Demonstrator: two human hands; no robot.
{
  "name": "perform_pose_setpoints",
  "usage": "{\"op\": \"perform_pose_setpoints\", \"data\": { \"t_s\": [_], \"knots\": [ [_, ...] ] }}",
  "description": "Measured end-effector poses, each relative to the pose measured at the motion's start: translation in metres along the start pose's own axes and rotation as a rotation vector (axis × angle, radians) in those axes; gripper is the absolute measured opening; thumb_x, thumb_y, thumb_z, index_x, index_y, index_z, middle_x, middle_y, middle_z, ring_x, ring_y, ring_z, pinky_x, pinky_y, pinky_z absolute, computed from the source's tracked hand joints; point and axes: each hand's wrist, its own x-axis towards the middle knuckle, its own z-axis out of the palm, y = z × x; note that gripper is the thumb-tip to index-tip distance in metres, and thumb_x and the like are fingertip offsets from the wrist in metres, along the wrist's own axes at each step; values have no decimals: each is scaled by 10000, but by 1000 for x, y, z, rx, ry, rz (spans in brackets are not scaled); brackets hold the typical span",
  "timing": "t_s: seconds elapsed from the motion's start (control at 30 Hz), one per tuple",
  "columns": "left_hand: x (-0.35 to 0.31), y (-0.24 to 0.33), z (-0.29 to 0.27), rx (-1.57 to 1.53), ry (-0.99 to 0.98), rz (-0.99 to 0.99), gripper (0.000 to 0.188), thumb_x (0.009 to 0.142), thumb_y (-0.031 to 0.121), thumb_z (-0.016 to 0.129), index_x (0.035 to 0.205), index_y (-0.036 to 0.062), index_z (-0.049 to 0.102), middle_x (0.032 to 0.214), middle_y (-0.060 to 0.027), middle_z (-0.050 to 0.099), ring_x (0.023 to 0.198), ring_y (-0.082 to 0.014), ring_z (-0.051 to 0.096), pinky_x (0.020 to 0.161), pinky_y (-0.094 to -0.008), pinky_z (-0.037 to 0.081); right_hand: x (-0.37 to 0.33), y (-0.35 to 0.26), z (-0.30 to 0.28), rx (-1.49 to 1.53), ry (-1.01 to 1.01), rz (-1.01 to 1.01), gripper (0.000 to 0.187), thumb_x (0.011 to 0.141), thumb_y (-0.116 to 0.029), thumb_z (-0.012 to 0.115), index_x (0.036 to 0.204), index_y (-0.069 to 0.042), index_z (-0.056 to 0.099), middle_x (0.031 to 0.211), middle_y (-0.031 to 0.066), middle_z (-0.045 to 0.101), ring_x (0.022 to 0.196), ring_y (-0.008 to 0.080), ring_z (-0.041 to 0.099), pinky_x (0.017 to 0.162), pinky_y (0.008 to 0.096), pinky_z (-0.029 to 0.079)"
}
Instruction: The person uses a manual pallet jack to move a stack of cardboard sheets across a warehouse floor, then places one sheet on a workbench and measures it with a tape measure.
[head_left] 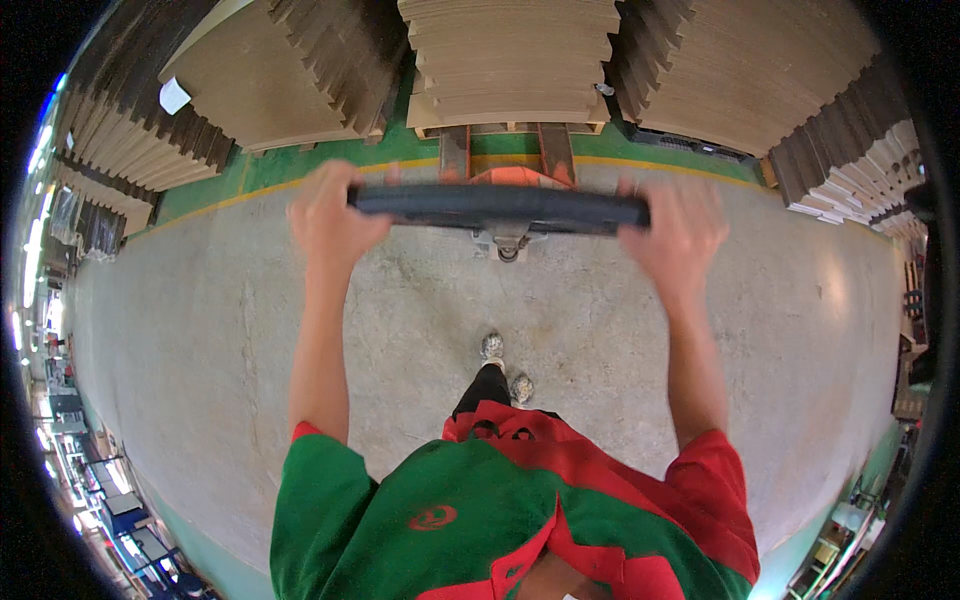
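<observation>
A black pallet jack handle (500, 206) runs crosswise in front of me, slightly smeared by motion. My left hand (338, 218) is closed around its left end, and my right hand (680, 232) grips the right end, blurred. Beyond the bar shows part of the orange pallet jack body (525, 178), with its steering wheel assembly (508, 245) below. Two forks reach away from it, the left fork (455, 152) and the right fork (554, 150), toward a pallet under a tall stack of brown cardboard sheets (512, 60). The far fork ends are hidden.
More cardboard stacks stand on both sides, a left stack (270, 85) and a right stack (745, 80). A yellow floor line (270, 190) borders the green strip beneath them. Grey concrete floor (200, 330) surrounds my feet. Equipment (125, 510) lines the far left edge.
</observation>
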Motion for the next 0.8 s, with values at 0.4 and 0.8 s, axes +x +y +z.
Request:
{"op": "perform_pose_setpoints", "data": {
  "t_s": [0.4,0.8],
  "knots": [
    [113,65,119,142,85,-42,331,618,348,792,673,103,576,627,-82,625,608,-325,637,532,-431,475,77,134,170,-7,139,-63,425,502,-160,854,827,-152,580,754,15,627,687,248,644,558,365,498],
    [262,0,202,90,68,98,253,613,298,746,752,105,660,705,-138,666,707,-352,664,648,-449,525,168,150,223,-337,113,104,316,594,-224,795,841,-152,611,769,21,652,737,244,680,555,397,543]
  ]
}}
